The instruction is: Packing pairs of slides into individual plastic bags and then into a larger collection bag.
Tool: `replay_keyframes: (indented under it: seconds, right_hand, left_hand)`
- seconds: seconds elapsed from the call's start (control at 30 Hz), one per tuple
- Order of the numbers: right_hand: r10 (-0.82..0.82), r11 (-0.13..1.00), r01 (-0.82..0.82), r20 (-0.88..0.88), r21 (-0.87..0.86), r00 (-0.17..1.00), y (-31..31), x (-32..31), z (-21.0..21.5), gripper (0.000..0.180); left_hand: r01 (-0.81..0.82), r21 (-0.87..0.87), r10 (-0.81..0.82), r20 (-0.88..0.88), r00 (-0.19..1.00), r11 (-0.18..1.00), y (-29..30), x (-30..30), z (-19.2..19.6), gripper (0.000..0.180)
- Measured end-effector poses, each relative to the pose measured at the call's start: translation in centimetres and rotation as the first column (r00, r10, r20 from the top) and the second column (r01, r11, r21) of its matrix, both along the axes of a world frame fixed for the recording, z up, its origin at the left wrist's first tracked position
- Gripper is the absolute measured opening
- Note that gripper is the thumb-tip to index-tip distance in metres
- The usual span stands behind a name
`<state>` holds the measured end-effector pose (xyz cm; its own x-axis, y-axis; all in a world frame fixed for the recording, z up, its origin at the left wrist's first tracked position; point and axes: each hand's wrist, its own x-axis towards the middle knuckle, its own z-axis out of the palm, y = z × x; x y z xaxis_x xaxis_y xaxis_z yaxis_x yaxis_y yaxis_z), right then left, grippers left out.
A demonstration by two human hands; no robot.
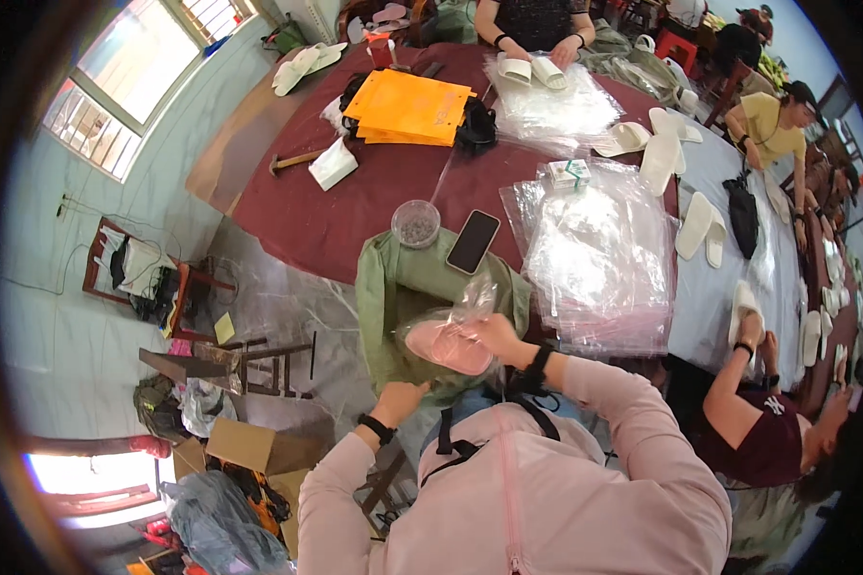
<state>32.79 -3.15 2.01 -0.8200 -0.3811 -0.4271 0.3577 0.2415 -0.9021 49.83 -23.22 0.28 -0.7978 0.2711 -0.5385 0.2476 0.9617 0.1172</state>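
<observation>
**Pink slipper held in a clear bag at the desk's near edge**

Head view: the right hand has its fingers closed on a clear bag that holds a pink slipper. The bag hangs just off the near edge of the round maroon desk, over a green cloth that drapes down from that edge. The left hand sits lower and nearer, below the slipper; its fingers are curled, but I cannot tell whether they grip anything.

On the edge above the cloth stand a small round tub and a dark phone, close together. To the right a heap of clear bags crowds the desk's right side and spills over its rim. Farther off lie orange sheets and a hammer, with bare maroon surface between them and the tub.

Right of the hands a second person's arm reaches up to white slippers. The floor to the left is littered with a stool and a box.
</observation>
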Motion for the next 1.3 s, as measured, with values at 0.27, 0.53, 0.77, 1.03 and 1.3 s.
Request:
replay_keyframes:
  seconds: [0.27,0.53,0.77,1.03,1.3]
  right_hand:
    - [0.550,0.809,-0.336,-0.419,0.482,0.722,-7.4,1.3,-8.7,0.049]
    - [0.302,0.861,0.294,-0.881,0.416,0.364,0.9,-3.9,8.8,0.072]
    - [0.482,0.314,0.218,-0.353,0.924,0.802,15.8,-8.5,3.8,0.087]
    - [0.470,0.292,0.236,-0.354,0.927,0.808,25.8,-7.0,-5.0,0.067]
    - [0.470,0.382,0.278,-0.444,0.881,0.763,30.9,-8.5,-5.3,0.059]
  left_hand:
    - [0.093,0.154,-0.079,-0.092,0.993,0.984,1.8,-1.4,2.6,0.043]
    - [0.096,0.178,-0.111,0.073,0.991,0.979,1.7,-2.6,3.7,0.047]
    - [0.134,0.232,-0.166,0.124,0.978,0.963,4.5,-6.9,5.4,0.041]
    - [0.164,0.500,-0.057,-0.222,0.973,0.850,14.0,-16.5,6.7,0.045]
    - [0.290,0.106,-0.267,-0.191,0.945,0.951,27.9,-27.0,2.5,0.083]
